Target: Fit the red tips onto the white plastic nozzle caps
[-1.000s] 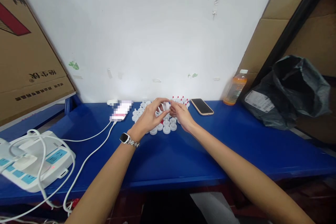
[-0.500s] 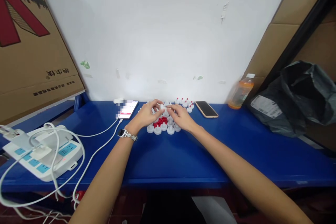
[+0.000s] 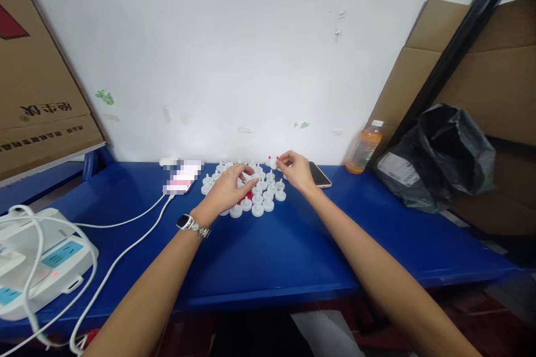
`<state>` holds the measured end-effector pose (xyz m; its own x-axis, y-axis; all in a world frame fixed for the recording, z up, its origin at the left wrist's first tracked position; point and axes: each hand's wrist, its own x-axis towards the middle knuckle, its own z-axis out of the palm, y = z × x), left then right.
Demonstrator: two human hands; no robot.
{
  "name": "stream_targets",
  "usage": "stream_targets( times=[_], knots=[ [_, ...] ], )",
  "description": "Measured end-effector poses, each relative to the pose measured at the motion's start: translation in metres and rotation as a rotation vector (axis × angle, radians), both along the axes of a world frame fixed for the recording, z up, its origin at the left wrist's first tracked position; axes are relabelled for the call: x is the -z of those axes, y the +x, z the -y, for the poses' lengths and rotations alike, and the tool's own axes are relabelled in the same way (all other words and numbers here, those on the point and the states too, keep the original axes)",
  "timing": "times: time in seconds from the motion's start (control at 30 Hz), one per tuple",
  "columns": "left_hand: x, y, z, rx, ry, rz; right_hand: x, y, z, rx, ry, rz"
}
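Observation:
My left hand (image 3: 230, 187), wearing a watch with a metal band, hovers over a cluster of white nozzle caps (image 3: 257, 210). Its fingers curve and stand apart from the thumb, with nothing visible between them. Small red tips (image 3: 248, 196) lie in a pile amid the caps, partly hidden by that hand. Farther right, near the wall, my right hand (image 3: 297, 170) has thumb and forefinger pinched at a red-tipped white cap (image 3: 273, 163). Other red-tipped caps in that group are mostly hidden behind the right hand.
A dark phone (image 3: 320, 175) lies right of my right hand. A lit phone (image 3: 182, 178) with a cable is on the left. A white power strip (image 3: 62, 262) with looping cables sits at far left. An orange drink bottle (image 3: 365, 148) and black plastic bag (image 3: 419, 162) stand right.
My hands were together over the caps, fingers at a white cap. My right hand has moved right to the red-tipped group; my left stays over the cluster. The view has shifted rightward.

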<state>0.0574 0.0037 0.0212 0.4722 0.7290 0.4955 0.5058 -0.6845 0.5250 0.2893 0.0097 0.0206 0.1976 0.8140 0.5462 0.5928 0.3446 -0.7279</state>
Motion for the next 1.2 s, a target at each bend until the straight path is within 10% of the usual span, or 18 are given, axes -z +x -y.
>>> stream_targets(
  times=[0.87,1.03,1.2],
  knots=[
    [-0.002,0.026,-0.015,-0.018,0.052,-0.024,-0.005,-0.001,-0.117,0.218,-0.407,0.537],
    [0.000,0.020,-0.009,-0.047,0.063,-0.003,-0.012,-0.006,-0.093,0.200,-0.382,0.386],
    [0.006,0.022,-0.004,-0.128,0.082,0.120,-0.014,-0.023,-0.019,-0.186,-0.264,-0.275]
  ],
)
